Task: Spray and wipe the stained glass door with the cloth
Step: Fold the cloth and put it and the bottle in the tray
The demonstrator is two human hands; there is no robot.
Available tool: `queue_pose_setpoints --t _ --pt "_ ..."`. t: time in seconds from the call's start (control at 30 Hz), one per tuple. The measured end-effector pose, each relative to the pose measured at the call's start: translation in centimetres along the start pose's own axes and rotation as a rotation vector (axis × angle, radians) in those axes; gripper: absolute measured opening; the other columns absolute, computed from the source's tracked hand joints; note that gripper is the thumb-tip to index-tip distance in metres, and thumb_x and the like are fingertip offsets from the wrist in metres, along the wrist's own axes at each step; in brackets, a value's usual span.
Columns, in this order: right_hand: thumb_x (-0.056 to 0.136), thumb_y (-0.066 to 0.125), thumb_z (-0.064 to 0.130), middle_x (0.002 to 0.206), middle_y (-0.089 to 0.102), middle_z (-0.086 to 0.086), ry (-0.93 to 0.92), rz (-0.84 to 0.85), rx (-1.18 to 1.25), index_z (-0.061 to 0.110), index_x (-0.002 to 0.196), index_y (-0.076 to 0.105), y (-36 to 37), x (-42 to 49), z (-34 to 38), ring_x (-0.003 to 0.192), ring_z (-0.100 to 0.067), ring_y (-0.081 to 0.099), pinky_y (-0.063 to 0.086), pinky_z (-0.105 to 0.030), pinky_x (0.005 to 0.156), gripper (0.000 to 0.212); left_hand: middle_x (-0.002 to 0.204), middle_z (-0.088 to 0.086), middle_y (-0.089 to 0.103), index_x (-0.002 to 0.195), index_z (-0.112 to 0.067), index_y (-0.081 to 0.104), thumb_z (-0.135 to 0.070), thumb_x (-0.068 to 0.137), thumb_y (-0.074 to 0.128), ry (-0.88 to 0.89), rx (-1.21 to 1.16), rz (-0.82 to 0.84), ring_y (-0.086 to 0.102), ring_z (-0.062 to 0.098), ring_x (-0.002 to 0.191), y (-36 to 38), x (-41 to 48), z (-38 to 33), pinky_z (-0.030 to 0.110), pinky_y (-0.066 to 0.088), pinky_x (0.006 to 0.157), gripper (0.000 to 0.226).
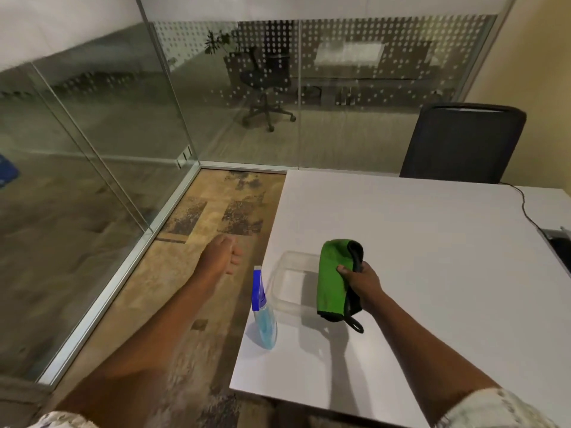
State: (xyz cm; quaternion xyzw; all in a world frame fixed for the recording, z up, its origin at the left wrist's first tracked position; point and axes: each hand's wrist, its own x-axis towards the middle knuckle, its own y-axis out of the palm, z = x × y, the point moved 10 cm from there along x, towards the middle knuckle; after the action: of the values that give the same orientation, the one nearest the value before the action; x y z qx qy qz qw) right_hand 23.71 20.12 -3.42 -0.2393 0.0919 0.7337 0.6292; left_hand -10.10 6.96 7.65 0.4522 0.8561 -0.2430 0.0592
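Note:
My right hand (360, 281) grips a folded green cloth with black trim (333, 284) and holds it above the white table (432, 242). A spray bottle with a blue head and pale blue liquid (262, 313) stands near the table's left edge. My left hand (224, 256) hovers over the floor just left of the bottle, its fingers relaxed and holding nothing. The glass wall with its door (102, 125) runs along the left side, a little beyond my left hand.
A clear plastic container (292, 281) sits on the table behind the bottle, partly under the cloth. A black chair (460, 143) stands at the table's far side, and a cable (525, 208) trails at the right. Patterned carpet (216, 211) lies between table and glass.

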Motion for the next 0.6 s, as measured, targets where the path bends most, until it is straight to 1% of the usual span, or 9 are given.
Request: queue_pose_setpoints --t 0.1,0.13,0.2,0.23,0.3,0.37,0.43,0.5,0.6 --pt "0.091 0.076 0.026 0.120 0.069 -0.017 0.018 0.001 -0.144 0.008 0.125 0.060 0.2 1.0 -0.5 0.111 -0.036 0.066 0.055 -0.051 0.100 0.042 0.106 0.017 0.064 0.129 -0.010 0.057 -0.009 0.104 0.038 -0.075 0.090 -0.025 0.057 0.020 0.077 -0.4 -1.1 4.9 0.028 0.043 0.062 0.031" --pt "0.092 0.074 0.029 0.120 0.068 -0.017 0.014 -0.002 -0.234 0.007 0.125 0.058 0.1 1.3 -0.6 0.111 -0.036 0.065 0.055 -0.047 0.098 0.043 0.112 0.017 0.064 0.132 -0.009 0.056 -0.006 0.104 0.040 -0.083 0.134 -0.027 0.060 0.022 0.083 -0.4 -1.5 6.3 0.030 0.048 0.063 0.033" --pt "0.094 0.071 0.034 0.123 0.065 -0.017 0.001 -0.028 -0.438 0.005 0.129 0.051 -0.3 1.7 -0.8 0.114 -0.036 0.063 0.053 -0.040 0.090 0.049 0.128 0.016 0.063 0.138 -0.008 0.054 -0.006 0.103 0.047 -0.081 0.273 -0.006 0.066 0.032 0.107 0.2 -2.4 8.7 0.040 0.057 0.084 0.035" --pt "0.094 0.069 0.035 0.124 0.064 -0.018 -0.001 -0.059 -0.502 0.005 0.132 0.048 -0.5 1.8 -0.8 0.114 -0.038 0.062 0.051 -0.039 0.087 0.053 0.131 0.016 0.062 0.139 -0.008 0.053 -0.007 0.102 0.051 -0.080 0.331 0.012 0.065 0.035 0.116 0.6 -2.9 9.7 0.043 0.055 0.095 0.037" --pt "0.093 0.069 0.037 0.127 0.060 -0.019 -0.025 -0.154 -0.560 0.007 0.138 0.040 -0.7 1.4 -0.5 0.114 -0.041 0.061 0.053 -0.044 0.087 0.061 0.135 0.015 0.062 0.141 -0.011 0.052 -0.009 0.099 0.058 -0.069 0.424 0.064 0.063 0.032 0.122 1.6 -3.6 11.5 0.042 0.053 0.103 0.042" --pt "0.088 0.070 0.043 0.131 0.053 -0.020 -0.130 -0.281 -0.688 0.011 0.148 0.034 -0.5 0.2 0.6 0.119 -0.042 0.055 0.051 -0.050 0.093 0.077 0.140 0.013 0.058 0.149 -0.016 0.044 -0.014 0.096 0.066 -0.060 0.512 0.177 0.059 0.029 0.128 3.3 -4.3 13.1 0.042 0.050 0.109 0.057" --pt "0.084 0.071 0.049 0.143 0.045 -0.019 -0.314 -0.364 -0.913 0.014 0.155 0.031 0.7 -1.1 2.0 0.128 -0.041 0.048 0.043 -0.053 0.101 0.089 0.144 0.002 0.052 0.153 -0.029 0.034 -0.027 0.087 0.075 -0.022 0.576 0.287 0.053 0.024 0.135 4.7 -4.9 14.1 0.036 0.049 0.111 0.078" --pt "0.083 0.068 0.053 0.157 0.035 -0.020 -0.451 -0.362 -1.095 0.015 0.155 0.035 2.2 -2.2 2.2 0.138 -0.041 0.040 0.034 -0.055 0.110 0.088 0.144 -0.011 0.048 0.151 -0.042 0.029 -0.051 0.072 0.077 0.048 0.559 0.362 0.049 0.017 0.138 6.0 -5.2 14.5 0.030 0.046 0.110 0.092" --pt "0.086 0.062 0.056 0.164 0.025 -0.023 -0.542 -0.292 -1.285 0.018 0.154 0.042 4.0 -2.8 0.4 0.145 -0.048 0.030 0.022 -0.064 0.116 0.080 0.155 -0.008 0.044 0.155 -0.028 0.030 -0.076 0.060 0.082 0.066 0.399 0.344 0.045 0.017 0.144 7.3 -4.9 15.4 0.044 0.041 0.120 0.118"
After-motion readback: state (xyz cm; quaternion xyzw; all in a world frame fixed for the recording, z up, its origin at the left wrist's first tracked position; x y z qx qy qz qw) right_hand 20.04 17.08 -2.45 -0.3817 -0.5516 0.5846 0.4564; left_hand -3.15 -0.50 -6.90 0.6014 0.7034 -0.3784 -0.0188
